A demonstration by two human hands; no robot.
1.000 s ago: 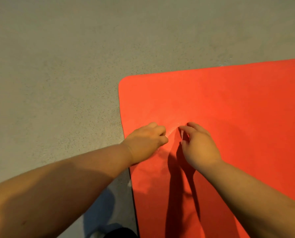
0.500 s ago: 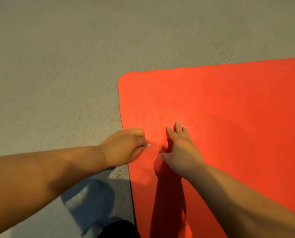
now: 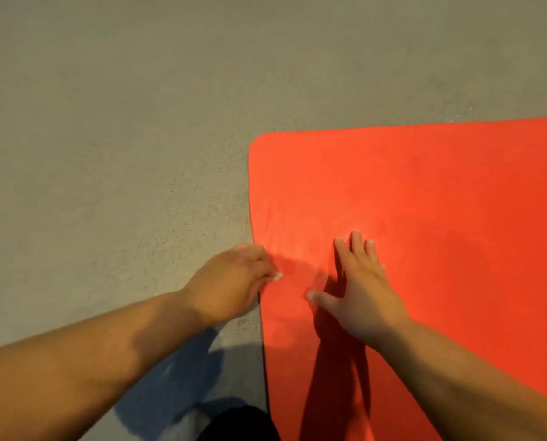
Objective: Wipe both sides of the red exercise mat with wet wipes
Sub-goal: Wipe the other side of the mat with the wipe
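Hands on the red exercise mat (image 3: pixel 424 202), head view. Mat lay flat on the grey floor (image 3: pixel 106 154) and filled the view from 1 to 5 o'clock, with its rounded corner (image 3: pixel 260 141) just above centre.

Your left hand (image 3: pixel 234 281) met the mat's side edge. Its thumb (image 3: pixel 275 275) lay on top and its fingers curled out of sight, so it read as a pinch on the border, probably to lift or turn that edge toward the underside.

Your right hand (image 3: pixel 364 291) rested palm down at 3 o'clock from the left. Its fingers (image 3: pixel 356 246) were straight, spread toward 12 o'clock and touching the surface. You likely placed it as an anchor, so the sheet would not slide while the border was taken up. The two hands were near each other but apart, with a strip of bare mat between them. No wet wipe showed in either hand or on the floor.

One edge ran from 6 toward 12 o'clock, and the other ran from the corner toward 3 o'clock. Both left the frame, so you could not tell which edge followed the long axis. Faint ripples creased the surface at 1 o'clock from the left hand. A dark shape (image 3: pixel 237 421) at 6 o'clock could not be identified.
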